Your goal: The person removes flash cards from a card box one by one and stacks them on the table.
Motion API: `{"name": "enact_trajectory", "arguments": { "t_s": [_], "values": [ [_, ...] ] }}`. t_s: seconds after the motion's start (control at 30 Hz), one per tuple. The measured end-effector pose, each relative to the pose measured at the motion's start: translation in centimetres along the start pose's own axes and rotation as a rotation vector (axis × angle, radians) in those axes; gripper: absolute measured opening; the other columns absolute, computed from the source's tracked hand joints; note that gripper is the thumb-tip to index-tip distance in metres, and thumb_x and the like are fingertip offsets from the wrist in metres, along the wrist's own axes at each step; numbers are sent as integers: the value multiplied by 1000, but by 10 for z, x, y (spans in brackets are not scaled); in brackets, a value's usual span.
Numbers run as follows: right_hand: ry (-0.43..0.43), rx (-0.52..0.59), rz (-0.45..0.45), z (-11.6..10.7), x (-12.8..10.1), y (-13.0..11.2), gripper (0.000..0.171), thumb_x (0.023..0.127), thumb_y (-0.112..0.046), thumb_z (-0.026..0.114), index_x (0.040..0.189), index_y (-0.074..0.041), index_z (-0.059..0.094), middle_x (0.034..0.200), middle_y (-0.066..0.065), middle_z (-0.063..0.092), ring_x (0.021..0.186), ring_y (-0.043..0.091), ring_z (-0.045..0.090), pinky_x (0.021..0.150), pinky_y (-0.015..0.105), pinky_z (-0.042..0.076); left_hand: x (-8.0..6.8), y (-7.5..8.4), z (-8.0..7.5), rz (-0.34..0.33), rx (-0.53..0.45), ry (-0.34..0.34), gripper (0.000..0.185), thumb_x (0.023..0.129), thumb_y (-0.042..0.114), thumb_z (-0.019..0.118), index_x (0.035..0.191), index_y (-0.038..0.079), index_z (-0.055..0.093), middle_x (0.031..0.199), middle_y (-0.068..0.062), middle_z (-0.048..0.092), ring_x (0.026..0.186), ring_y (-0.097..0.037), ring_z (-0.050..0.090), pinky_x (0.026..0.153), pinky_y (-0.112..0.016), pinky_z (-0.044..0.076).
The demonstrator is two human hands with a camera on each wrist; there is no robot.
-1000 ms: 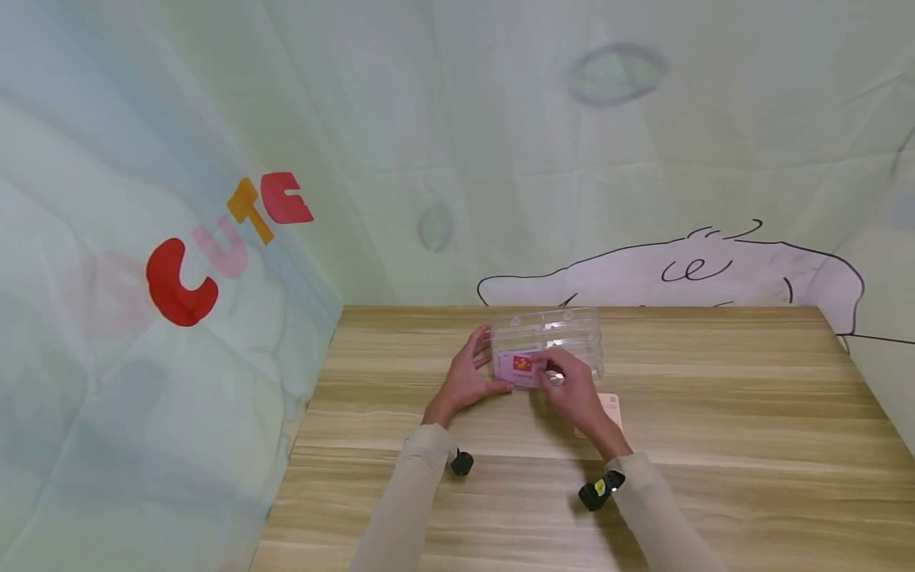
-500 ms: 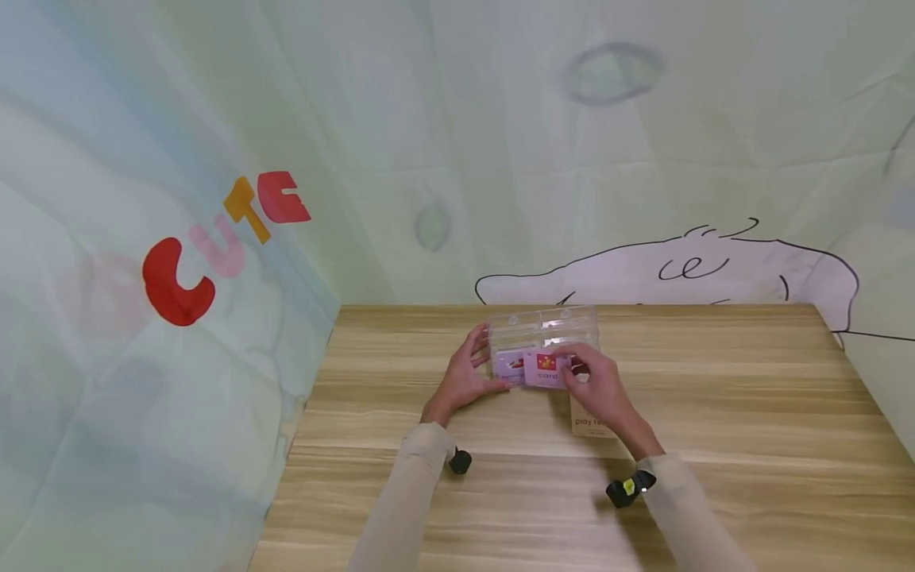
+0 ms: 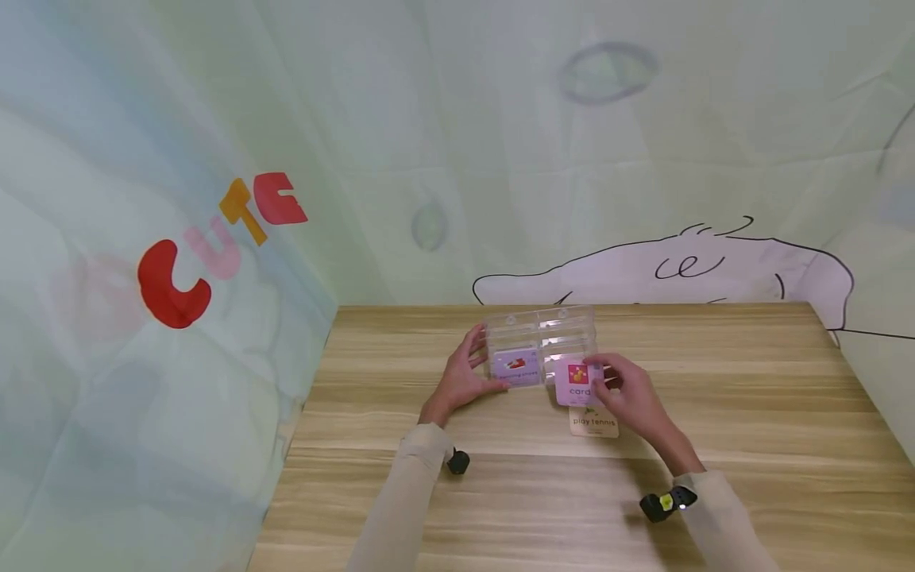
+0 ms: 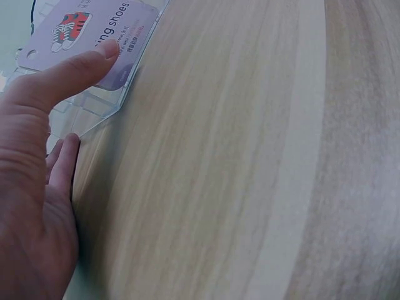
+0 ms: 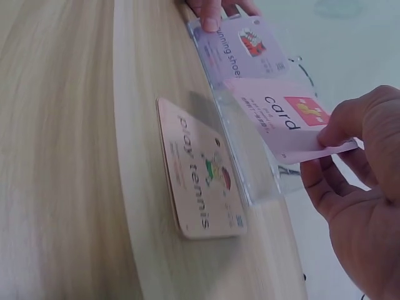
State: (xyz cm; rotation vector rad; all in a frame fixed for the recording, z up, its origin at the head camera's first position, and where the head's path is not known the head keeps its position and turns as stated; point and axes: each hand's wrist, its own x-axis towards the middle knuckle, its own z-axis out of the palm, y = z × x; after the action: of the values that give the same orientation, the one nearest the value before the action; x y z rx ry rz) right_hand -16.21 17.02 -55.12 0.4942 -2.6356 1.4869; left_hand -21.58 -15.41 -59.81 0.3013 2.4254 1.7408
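A clear plastic card rack [image 3: 565, 316] with tiered compartments stands on the table. My left hand [image 3: 463, 380] holds its left side, the thumb over the front and the other fingers along the side. The left thumb [image 4: 81, 72] lies over a purple "running shoes" card [image 3: 516, 364] in the front left compartment. With thumb and fingers my right hand [image 3: 629, 397] pinches the right edge of a pink "card" flashcard [image 5: 275, 115]. That flashcard is held up, tilted, before the front right compartment, partly covering it. Below it lies a small stack of orange "play tennis" cards [image 5: 200, 178].
The wooden table [image 3: 729, 413] runs back to a printed curtain [image 3: 400, 143] close behind the rack. Another curtain side with coloured letters borders the left edge. Black wrist cameras [image 3: 668, 503] sit on both wrists.
My right hand has moved right with the pink flashcard, away from the front left compartment, uncovering the "running shoes" card. The "play tennis" stack shows more. My left hand stays on the rack.
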Motion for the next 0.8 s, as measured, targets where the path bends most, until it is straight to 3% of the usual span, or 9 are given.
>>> {"name": "enact_trajectory", "arguments": {
  "t_s": [0.4,0.8],
  "values": [
    [-81,-10,151,-15,-16,6,36,93,5,69,129,1,66,120,21,67,92,27,66,77,25,59,0,-2,-1,4,-14,-4,124,67,10,100,163,28,25,157,-10,45,138,-31,52,112,-39,48],
    [-114,30,242,-10,-24,19,37,95,3,67,131,0,65,129,24,63,101,32,67,87,40,61,1,-3,0,6,-7,-3,123,67,12,100,163,29,25,156,-11,45,138,-31,53,112,-38,48]
  ]
}}
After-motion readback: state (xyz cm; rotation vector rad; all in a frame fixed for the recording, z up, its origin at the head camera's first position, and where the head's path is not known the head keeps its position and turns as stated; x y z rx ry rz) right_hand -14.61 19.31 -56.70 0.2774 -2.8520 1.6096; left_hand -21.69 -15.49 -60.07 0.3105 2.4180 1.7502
